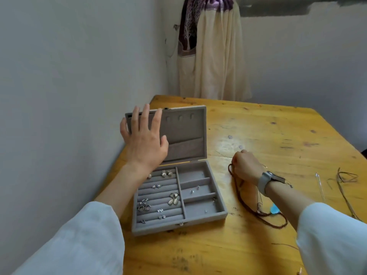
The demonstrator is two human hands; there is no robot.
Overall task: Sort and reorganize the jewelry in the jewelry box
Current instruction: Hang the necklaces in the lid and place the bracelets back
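Head view, one open jewelry box [195,197], left hand [144,140] spread, right hand [246,165] gripping one beaded necklace [238,187]

Both forearms are covered by loose white sleeves of a light woven fabric, drawn back so that wrists and lower forearms are bare. The left sleeve [79,241] is seen wide and creased. A grey-strapped watch [267,180] with a dark rectangular case is worn on the right wrist, above the right sleeve [333,235].

open jewelry box [195,197] on wooden table [278,139]
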